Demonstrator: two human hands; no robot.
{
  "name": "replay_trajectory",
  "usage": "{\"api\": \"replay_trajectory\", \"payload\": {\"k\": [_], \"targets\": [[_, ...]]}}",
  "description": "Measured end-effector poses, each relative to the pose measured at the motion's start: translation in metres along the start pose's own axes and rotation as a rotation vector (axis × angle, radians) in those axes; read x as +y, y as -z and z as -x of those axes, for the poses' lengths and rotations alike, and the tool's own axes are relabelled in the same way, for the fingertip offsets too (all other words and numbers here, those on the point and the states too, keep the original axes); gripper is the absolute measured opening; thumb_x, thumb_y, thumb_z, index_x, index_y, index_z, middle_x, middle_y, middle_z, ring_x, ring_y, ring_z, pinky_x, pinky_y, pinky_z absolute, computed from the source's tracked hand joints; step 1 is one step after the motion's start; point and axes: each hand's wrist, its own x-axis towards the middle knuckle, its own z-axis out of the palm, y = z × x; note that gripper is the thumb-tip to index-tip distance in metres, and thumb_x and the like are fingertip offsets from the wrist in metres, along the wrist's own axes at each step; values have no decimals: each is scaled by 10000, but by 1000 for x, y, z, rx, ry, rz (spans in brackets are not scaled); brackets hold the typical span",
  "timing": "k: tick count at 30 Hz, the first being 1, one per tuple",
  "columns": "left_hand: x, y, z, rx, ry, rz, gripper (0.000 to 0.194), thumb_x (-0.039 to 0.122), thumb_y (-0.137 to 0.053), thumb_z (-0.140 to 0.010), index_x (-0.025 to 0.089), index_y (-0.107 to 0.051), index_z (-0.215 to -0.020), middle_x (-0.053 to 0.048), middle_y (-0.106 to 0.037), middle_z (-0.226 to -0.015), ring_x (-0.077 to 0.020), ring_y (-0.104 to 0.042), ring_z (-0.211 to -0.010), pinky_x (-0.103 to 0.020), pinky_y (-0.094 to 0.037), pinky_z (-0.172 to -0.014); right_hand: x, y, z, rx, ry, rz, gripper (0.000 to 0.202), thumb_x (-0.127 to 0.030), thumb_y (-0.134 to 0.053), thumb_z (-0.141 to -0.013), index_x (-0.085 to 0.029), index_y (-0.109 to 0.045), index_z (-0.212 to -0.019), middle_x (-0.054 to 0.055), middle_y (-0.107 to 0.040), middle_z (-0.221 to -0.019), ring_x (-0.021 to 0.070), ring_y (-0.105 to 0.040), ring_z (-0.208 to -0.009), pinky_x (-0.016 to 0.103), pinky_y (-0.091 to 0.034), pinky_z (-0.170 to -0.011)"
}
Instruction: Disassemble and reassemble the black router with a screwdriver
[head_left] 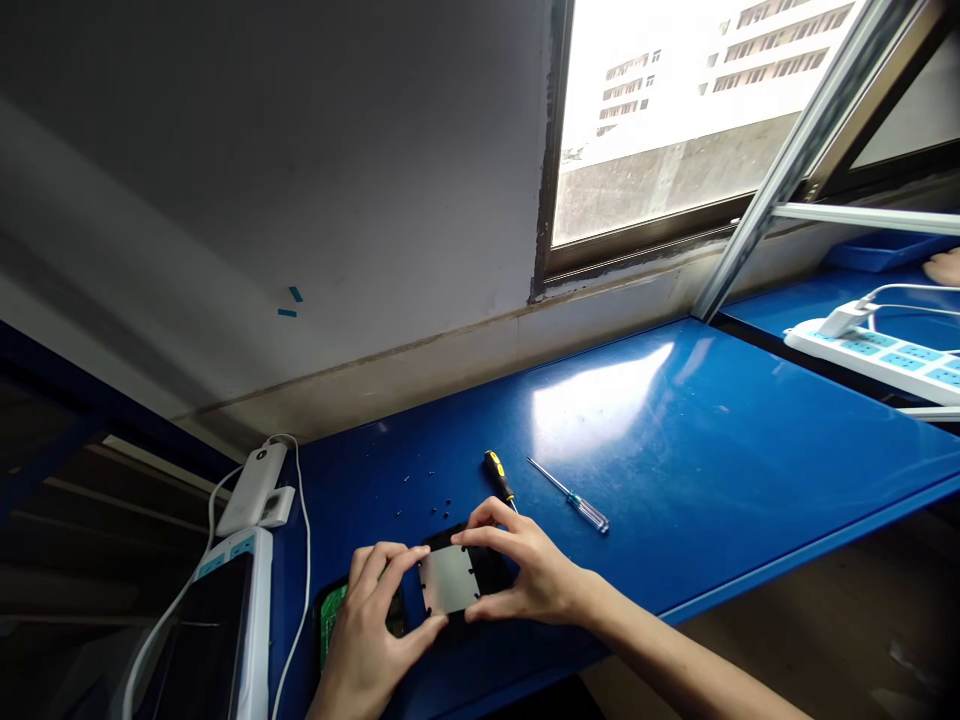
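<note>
A flat silver metal plate (448, 580) with small dark notches along its edges lies between my hands, over a black case-like part (491, 570). My left hand (375, 610) pinches the plate's left side, thumb at the lower corner and fingertips at the upper one. On the other side my right hand (525, 565) has its fingers at the top edge and its thumb at the bottom right corner. Partly hidden behind my left hand is a green circuit board (330, 612) in a dark frame. Several tiny screws (448, 502) are scattered beyond the plate.
A black-and-yellow screwdriver (496, 474) and a clear-handled screwdriver (588, 511) lie on the blue table (720, 440). At left are a white power bank (253, 485), cables and a dark-screened device (202, 630). A power strip (877, 350) and another person's hand (943, 267) are at right.
</note>
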Motion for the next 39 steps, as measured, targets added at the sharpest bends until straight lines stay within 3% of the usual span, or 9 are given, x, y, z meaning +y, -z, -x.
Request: {"api": "replay_trajectory", "payload": {"k": [4,8,14,20,27,34,39], "targets": [[1,-5,-1,72,-121,-91,476,219,-786,-717,284,-690,-1179,-58,-706,-1132,-295,-630,-1088,-424,-605,-894,0,-1,-1,21,31,16,693,-583,-824,-760,-229,-615,-1318,83,-595,-1081,190,-639,-908,306,-564,-763],[8,-7,-6,55,-155,-97,462,206,-778,-719,268,-680,-1166,-71,-695,-1176,-302,-614,-1135,-445,-595,-933,-1,0,-2,34,52,22,692,-611,-784,-788,-227,-602,-1334,84,-601,-1072,185,-637,-891,295,-562,-740],[19,-15,-11,-33,-106,-33,458,180,-768,-736,267,-668,-1174,-68,-683,-1204,-302,-598,-1167,-464,-570,-972,-3,0,-2,-13,33,-4,682,-588,-786,-800,-227,-596,-1346,87,-622,-1086,187,-646,-899,303,-564,-770],[32,-18,-14,-64,38,76,422,282,-849,-707,250,-690,-1096,-71,-691,-1131,-310,-612,-1071,-460,-573,-904,-3,2,-2,-71,3,7,695,-637,-757,-800,-244,-618,-1356,80,-613,-1083,190,-647,-901,310,-557,-787],[37,-13,-12,-2,170,227,377,415,-798,-765,271,-698,-1098,-45,-653,-1019,-271,-613,-929,-402,-553,-784,3,-3,1,-88,-26,90,1053,-716,-840,-622,-211,-492,-1477,127,-619,-1181,257,-642,-985,390,-560,-852],[40,-15,-8,-24,172,365,451,585,-792,-746,289,-707,-1076,5,-586,-845,-209,-587,-759,-313,-514,-674,-1,-4,-1,-103,-10,84,807,-689,-785,-730,-225,-613,-1368,107,-612,-1118,229,-615,-958,379,-543,-854],[32,-19,-6,-39,117,370,461,556,-805,-743,273,-691,-1089,-12,-654,-908,-216,-641,-793,-319,-546,-704,-1,-3,-1,-60,2,32,727,-620,-818,-738,-238,-636,-1328,90,-609,-1095,215,-621,-946,348,-544,-814]]}}
